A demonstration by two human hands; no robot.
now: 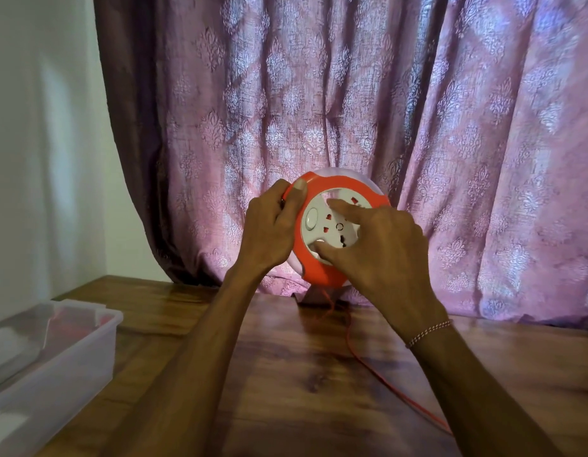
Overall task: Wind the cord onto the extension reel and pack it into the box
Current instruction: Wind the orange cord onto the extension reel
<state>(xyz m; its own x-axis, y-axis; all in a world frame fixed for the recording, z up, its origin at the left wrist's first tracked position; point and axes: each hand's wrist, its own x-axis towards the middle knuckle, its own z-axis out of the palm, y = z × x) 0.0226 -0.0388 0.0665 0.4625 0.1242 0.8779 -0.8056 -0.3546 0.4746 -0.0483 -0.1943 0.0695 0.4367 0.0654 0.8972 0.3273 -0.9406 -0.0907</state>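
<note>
I hold a round orange extension reel (319, 268) upright above the wooden table, its white socket face (322, 222) turned toward me. My left hand (269, 229) grips the reel's left rim, thumb on the orange edge. My right hand (381, 245) lies on the socket face, with forefinger and thumb pressed on the white centre. A thin orange cord (368, 364) hangs from the reel's underside and trails across the table to the right, passing under my right forearm. A clear plastic box (65, 364) stands at the left edge of the table.
A wooden table (286, 374) spreads below my arms. A purple patterned curtain (384, 110) hangs close behind the reel, its hem touching the table's far edge. A white wall (38, 127) is on the left. The box holds pale and reddish items seen dimly.
</note>
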